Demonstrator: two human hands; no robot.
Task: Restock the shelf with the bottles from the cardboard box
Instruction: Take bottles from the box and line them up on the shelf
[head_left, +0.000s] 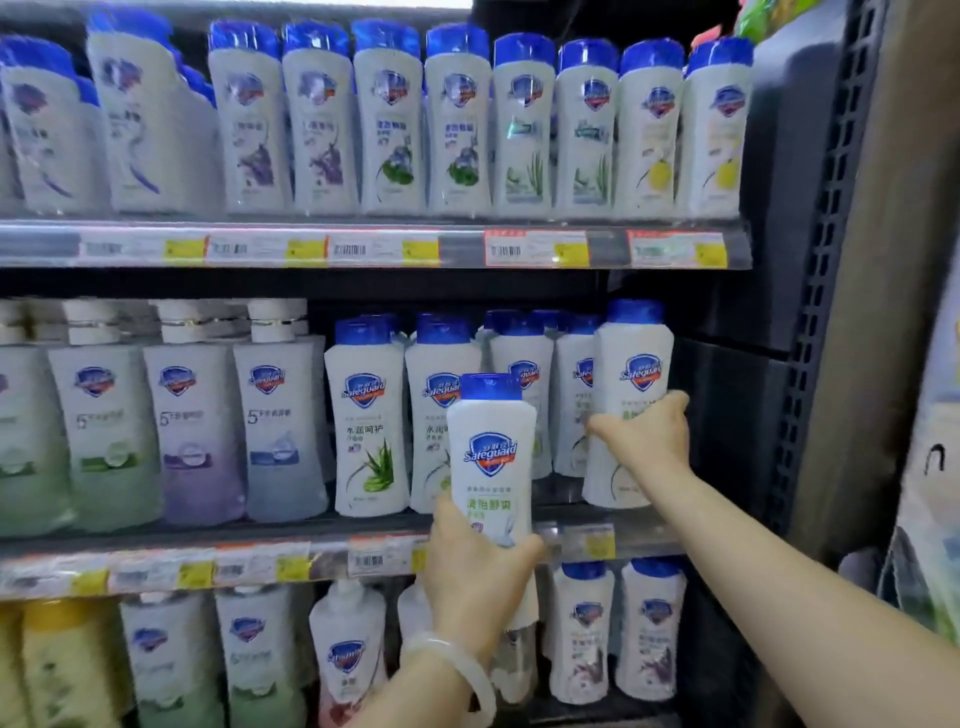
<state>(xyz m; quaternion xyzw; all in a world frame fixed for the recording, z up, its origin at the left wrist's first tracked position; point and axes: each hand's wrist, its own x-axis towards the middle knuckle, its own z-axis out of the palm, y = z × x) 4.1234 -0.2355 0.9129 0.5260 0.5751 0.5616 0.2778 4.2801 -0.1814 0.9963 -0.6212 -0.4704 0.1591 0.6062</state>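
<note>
**Shelf stock: Safeguard body-wash bottles, two in hand**

Item 1. Safeguard bottle, white with blue cap (491, 457), upright, held in front of the middle shelf (311, 558) at about 6 o'clock of the view. The left hand (475, 577) grips its lower part, fingers and thumb curled round the base; a pale bangle (457, 670) sits on that wrist. The bottle overlaps the shelf's front rail and is not standing on it.

Item 2. Second Safeguard bottle (631, 379), same white body and blue cap, at 3 o'clock of the first, at the right end of the middle shelf row. The right hand (647, 434) wraps its waist from the front, fingers curled round it. Its base is level with the shelf edge; whether it rests there cannot be told.

Item 3. Middle shelf, standing stock: aloe-label bottles (366, 421) at 9 o'clock of the held bottle; further toward 9 o'clock, white-capped bottles (192, 431) with tinted lower halves.

Item 4. Top shelf (363, 249), at 12 o'clock: a full row of blue-capped bottles (460, 124), price tags along the rail.

Item 5. Bottom shelf, at 6 o'clock: refill pouch (348, 654) and more blue-capped bottles (652, 629).
</note>
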